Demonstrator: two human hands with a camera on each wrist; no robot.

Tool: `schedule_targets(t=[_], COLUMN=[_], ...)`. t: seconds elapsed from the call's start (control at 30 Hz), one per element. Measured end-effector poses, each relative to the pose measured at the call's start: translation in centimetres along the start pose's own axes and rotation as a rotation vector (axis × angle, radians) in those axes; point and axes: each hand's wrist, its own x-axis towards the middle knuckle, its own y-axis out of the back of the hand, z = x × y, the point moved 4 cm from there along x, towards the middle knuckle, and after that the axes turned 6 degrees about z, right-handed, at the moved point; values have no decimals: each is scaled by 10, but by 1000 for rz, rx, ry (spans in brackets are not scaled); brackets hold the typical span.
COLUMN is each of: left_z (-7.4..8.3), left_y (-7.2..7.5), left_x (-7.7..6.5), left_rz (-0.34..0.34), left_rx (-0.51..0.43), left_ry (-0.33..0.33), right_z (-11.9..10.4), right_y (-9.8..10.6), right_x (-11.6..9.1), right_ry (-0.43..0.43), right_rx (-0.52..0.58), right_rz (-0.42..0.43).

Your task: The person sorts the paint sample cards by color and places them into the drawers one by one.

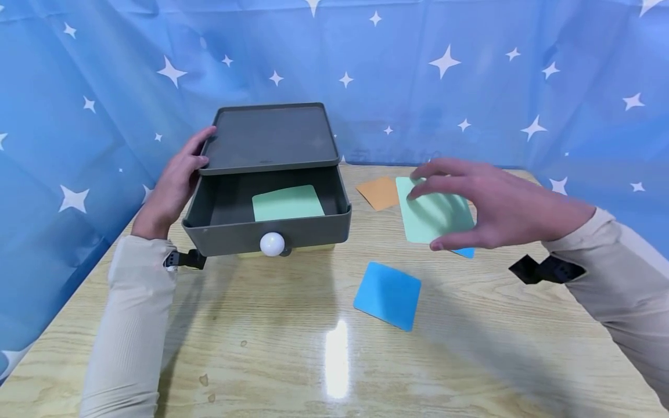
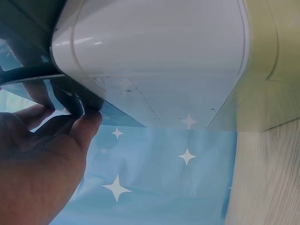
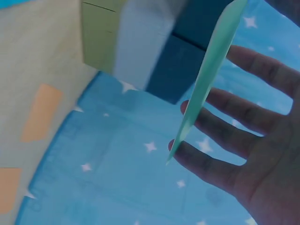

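A stack of drawers stands at the back left, its dark grey top drawer pulled out under a grey lid. A light green card lies inside that drawer. My left hand rests on the stack's left side, fingertips at the grey edge; the left wrist view shows thumb and fingers touching the dark unit. Above the table on the right, my right hand holds another light green card by its edges, between thumb and fingers; the right wrist view shows this card nearly edge-on.
A blue card lies on the wooden table in front of the right hand. Behind it is an orange card, and a blue corner shows beneath the held card. White knobs front the drawers. A starry blue cloth hangs behind.
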Motion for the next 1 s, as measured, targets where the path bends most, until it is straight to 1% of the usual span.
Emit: schedule_targets(t=[0.1,0.23,0.4,0.47,0.63,0.73,0.87,1.0], left_z=[0,0,1,1,2,3,3,3], left_y=[-1,-1,-3,-2,1,1,1,0], left_x=[1,0,-1,-2,-6,-6,-5,-3], left_rz=[-3,-5,-11,-7,1,-4,-3,-7], left_rx=[-13,-16,-7,0,15,11,7,-1], left_ry=[-5,-8,-8,-6,-4,-6,-10,-7], right_z=[-4,-8,-14,-17,-25,-30,-36,-42], right_y=[9,14,19,21,18,16,15,15], right_x=[7,16,28,34,52,62,76,88], right_ry=[14,26,55,50,37,51,77,133], right_rx=[6,18,25,26,31,47,72,99], right_rz=[-1,-9,25,25,-14,-28,-37,-45])
